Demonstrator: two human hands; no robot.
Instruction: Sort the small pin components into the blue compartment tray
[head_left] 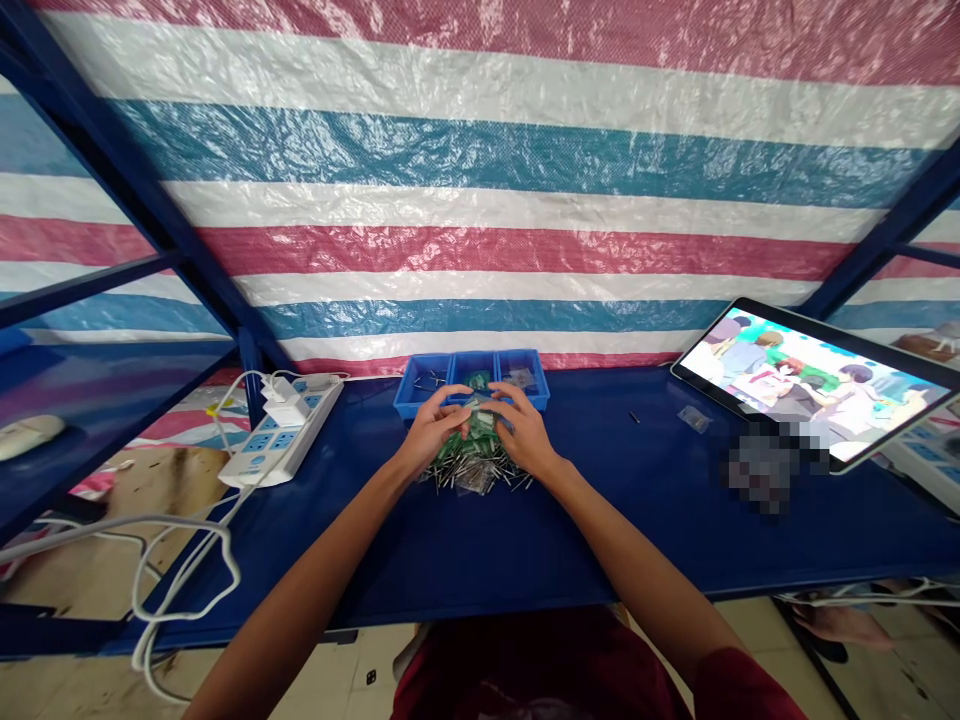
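Observation:
My left hand (433,428) and my right hand (526,428) meet above a pile on the blue table. Their fingers are bent and closed around a small clear plastic bag (477,404), whose contents I cannot make out. Beneath them lie green packets (487,440), partly covered by my fingers. Thin metal pins (457,472) spread out at the near side of the pile, with a clear packet (477,478) among them. Just beyond my fingertips stands a blue three-part tray (414,408). Pins lie in its left part, something green in the middle, and clear packets in the right.
A white power strip (259,460) with a plugged-in charger (285,402) and looping cables (225,560) is at left. On the right, a tablet (817,385) leans up, showing a cartoon. A small clear bag (694,419) and a dark pin (634,417) lie before it.

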